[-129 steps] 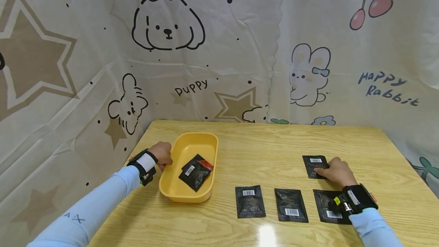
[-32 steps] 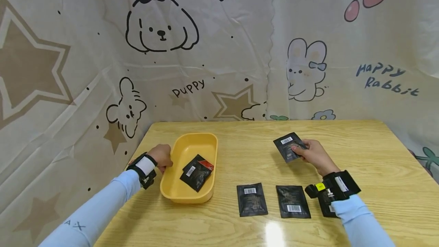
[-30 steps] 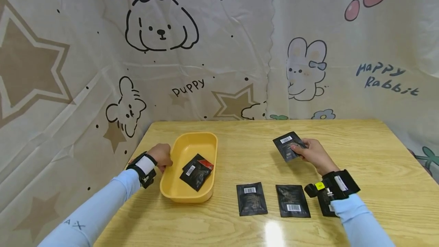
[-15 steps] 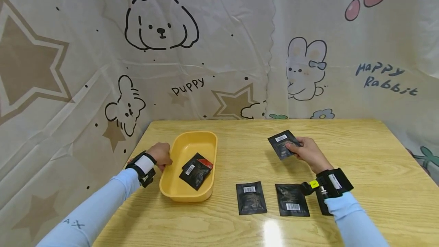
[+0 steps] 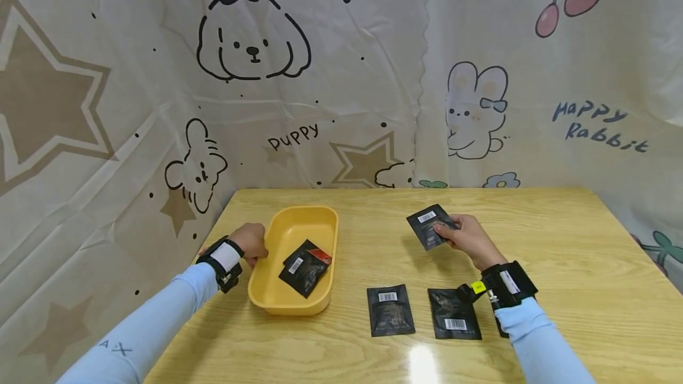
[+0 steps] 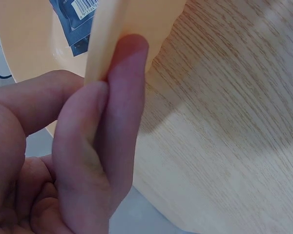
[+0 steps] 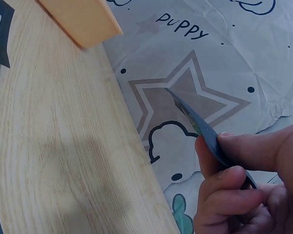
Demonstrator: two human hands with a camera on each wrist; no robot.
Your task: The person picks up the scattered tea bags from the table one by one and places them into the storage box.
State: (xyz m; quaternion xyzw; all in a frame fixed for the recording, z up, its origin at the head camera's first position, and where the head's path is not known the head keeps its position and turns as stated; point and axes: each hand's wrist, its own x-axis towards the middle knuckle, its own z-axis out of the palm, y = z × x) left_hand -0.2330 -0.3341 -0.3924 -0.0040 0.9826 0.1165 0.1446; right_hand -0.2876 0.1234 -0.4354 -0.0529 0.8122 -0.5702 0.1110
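My left hand (image 5: 251, 243) pinches the left rim of a yellow plastic tub (image 5: 262, 298); in the left wrist view thumb and fingers (image 6: 127, 87) close on its edge. Inside the tub lie black sachets (image 5: 304, 274), overlapping, one with a red corner. My right hand (image 5: 472, 242) pinches another black sachet (image 5: 424, 231) by its right edge, thumb on top, raised over the table with a shadow below. The right wrist view shows this sachet (image 7: 200, 122) nearly edge-on, slightly bent. Its white barcode label faces up in the head view.
Two black sachets, the left one (image 5: 391, 311) and the middle one (image 5: 450, 322), lie in a row on the wooden table (image 5: 352, 354). A third (image 5: 501, 325) is mostly hidden under my right forearm. A patterned cloth (image 5: 341, 76) hangs behind the table.
My right hand has taken the far right sachet up off the table and carried it left, with a small further shift left lately. My left hand keeps its hold on the tub.
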